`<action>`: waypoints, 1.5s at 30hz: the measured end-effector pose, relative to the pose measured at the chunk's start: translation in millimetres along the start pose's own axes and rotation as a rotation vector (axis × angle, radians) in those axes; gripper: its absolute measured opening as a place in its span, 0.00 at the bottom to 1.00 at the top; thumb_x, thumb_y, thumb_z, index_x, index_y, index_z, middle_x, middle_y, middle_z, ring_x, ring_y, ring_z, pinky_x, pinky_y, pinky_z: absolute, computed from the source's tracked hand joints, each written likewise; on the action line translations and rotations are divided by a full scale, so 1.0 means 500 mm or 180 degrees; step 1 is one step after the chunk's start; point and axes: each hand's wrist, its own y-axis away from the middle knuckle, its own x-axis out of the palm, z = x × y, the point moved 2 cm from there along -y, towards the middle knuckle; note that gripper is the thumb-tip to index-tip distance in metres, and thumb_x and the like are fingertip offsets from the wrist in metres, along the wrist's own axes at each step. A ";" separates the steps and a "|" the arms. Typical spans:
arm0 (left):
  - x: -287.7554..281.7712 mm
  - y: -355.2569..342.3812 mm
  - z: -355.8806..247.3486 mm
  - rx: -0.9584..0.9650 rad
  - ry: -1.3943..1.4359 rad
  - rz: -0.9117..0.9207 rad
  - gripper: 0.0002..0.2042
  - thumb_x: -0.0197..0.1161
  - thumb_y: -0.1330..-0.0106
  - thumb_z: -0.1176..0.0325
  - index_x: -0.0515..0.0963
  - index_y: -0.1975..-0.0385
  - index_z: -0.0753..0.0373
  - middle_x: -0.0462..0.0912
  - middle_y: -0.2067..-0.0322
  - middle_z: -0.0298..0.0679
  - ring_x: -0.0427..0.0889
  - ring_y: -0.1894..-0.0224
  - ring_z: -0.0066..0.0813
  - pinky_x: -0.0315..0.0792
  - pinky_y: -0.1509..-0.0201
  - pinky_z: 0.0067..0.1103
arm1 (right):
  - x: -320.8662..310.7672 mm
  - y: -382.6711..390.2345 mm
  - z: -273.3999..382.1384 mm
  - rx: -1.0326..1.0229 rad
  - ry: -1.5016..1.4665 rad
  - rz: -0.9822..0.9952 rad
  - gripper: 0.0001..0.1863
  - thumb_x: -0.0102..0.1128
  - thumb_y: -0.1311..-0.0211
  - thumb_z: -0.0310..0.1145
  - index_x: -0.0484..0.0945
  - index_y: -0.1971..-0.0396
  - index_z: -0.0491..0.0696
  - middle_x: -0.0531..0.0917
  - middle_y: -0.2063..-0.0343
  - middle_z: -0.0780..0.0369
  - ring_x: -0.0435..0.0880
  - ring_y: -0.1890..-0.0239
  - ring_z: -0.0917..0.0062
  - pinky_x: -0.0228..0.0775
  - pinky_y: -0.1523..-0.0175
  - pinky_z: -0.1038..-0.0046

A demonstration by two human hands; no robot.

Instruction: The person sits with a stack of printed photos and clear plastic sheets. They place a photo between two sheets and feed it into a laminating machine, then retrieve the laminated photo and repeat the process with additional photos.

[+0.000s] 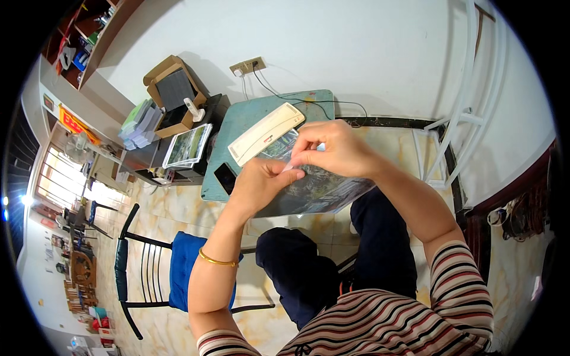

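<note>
My left hand [264,183] and my right hand [332,148] meet in front of me, fingertips almost touching. Each is closed in a pinch on a thin pale piece of film [289,167]; my fingers cover most of it. Just below and behind them lies a glossy picture sheet [320,193], dark and grey-green, reaching over my knees. Its far part is partly hidden by my hands. Beyond them, a long cream laminator [266,134] rests on a worn green table [237,115]. A black phone [225,177] lies by my left hand.
Left of the table, a dark cabinet [142,160] bears printed picture sheets [188,146], an open cardboard box [178,126] and stacked papers [141,126]. Cables run to a wall socket [248,66]. A chair with a blue seat [190,270] stands left; a white metal frame [466,118] leans right.
</note>
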 end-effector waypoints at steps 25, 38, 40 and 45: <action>-0.001 0.038 0.061 0.0318 0.1096 -0.1225 0.08 0.66 0.39 0.69 0.83 0.68 0.69 0.80 0.75 0.25 0.69 0.72 0.09 0.65 0.70 0.11 | -0.061 0.019 -0.041 -0.0569 0.1076 -0.1200 0.15 0.67 0.50 0.37 0.79 0.64 0.46 0.82 0.65 0.61 0.78 0.58 0.72 0.69 0.53 0.69; 0.021 0.010 0.064 0.0288 0.0906 -0.0912 0.08 0.67 0.41 0.70 0.83 0.68 0.68 0.82 0.76 0.28 0.71 0.74 0.09 0.67 0.71 0.12 | 0.016 -0.058 0.009 -0.0510 0.0533 -0.0306 0.07 0.64 0.46 0.33 0.80 0.72 0.45 0.81 0.77 0.64 0.77 0.75 0.79 0.67 0.68 0.78; 0.037 0.011 0.087 0.0192 0.0811 -0.0809 0.09 0.68 0.43 0.69 0.83 0.69 0.69 0.83 0.75 0.30 0.73 0.74 0.11 0.70 0.70 0.14 | 0.002 -0.060 0.002 -0.0220 0.0129 -0.0361 0.09 0.63 0.47 0.37 0.81 0.73 0.47 0.82 0.77 0.63 0.79 0.75 0.77 0.68 0.69 0.76; 0.061 0.050 0.163 -0.0457 0.0744 -0.0439 0.09 0.69 0.44 0.70 0.83 0.69 0.70 0.82 0.76 0.30 0.73 0.74 0.12 0.70 0.69 0.15 | -0.026 -0.061 0.015 -0.0108 -0.0068 -0.0395 0.08 0.65 0.47 0.34 0.81 0.73 0.45 0.81 0.81 0.63 0.76 0.79 0.82 0.66 0.71 0.78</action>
